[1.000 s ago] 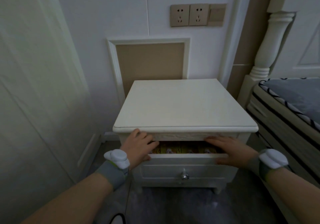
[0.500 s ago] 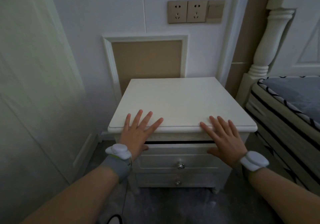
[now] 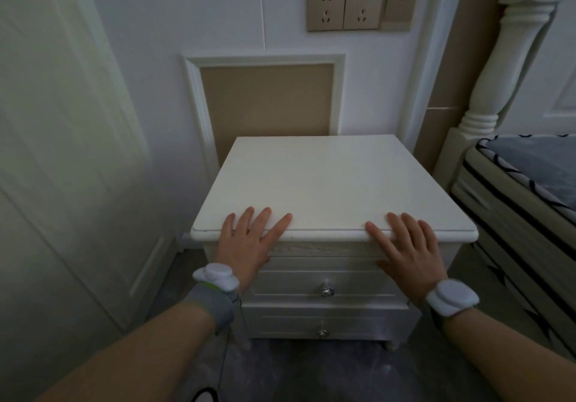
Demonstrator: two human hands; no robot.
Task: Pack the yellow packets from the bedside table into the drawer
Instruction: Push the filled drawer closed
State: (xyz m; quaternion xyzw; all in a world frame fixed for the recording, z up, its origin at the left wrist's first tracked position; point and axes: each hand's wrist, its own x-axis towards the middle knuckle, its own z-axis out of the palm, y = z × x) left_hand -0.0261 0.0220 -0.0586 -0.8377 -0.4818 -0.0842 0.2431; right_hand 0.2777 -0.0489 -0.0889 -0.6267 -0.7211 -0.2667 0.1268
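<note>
The white bedside table [image 3: 330,180] has a bare top. Its upper drawer [image 3: 324,277] is pushed in flush, and a second drawer [image 3: 324,320] sits below it; each has a small metal knob. No yellow packets are visible; they are hidden inside the drawer. My left hand [image 3: 249,242] lies flat with fingers spread over the table's front edge at the left, palm against the drawer front. My right hand [image 3: 408,249] does the same at the right. Both hands hold nothing.
A white wardrobe door [image 3: 62,152] stands close on the left. A bed [image 3: 523,189] with a turned white post is close on the right. Wall sockets [image 3: 343,7] sit above the table. Grey floor lies in front of it.
The upper drawer, open a second ago with yellow packets showing, has been pushed fully shut. Both hands moved from the drawer's rim up onto the table's front edge, fingers spread.
</note>
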